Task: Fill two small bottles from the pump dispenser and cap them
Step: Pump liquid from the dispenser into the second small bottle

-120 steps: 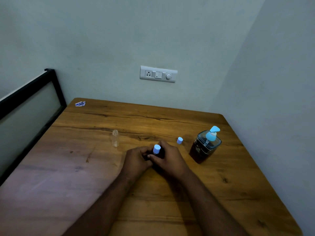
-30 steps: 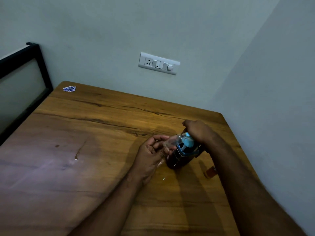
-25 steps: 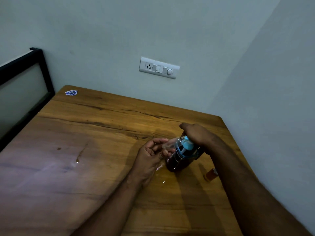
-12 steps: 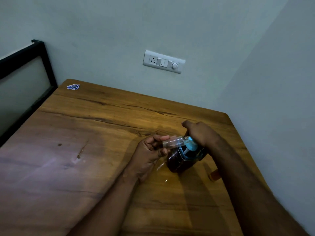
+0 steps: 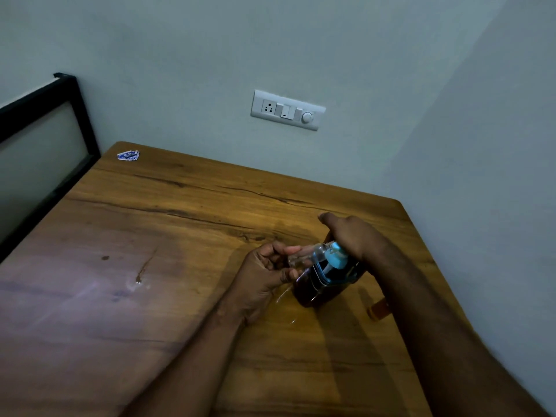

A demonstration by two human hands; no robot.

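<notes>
Centre right: I see left hand point(image 5: 264, 272) gripping bottle point(image 5: 307, 255) sideways at dispenser point(image 5: 325, 284) nozzle; right hand point(image 5: 352, 236) closed over the pump.

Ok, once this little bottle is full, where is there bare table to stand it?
Widest bare patch: wooden table left of the left hand, out to the blue sticker. Also the strip behind both hands. Crowded around the dark pump dispenser: the right hand presses it, the clear small bottle lies at its nozzle, wet spots in front.
</notes>
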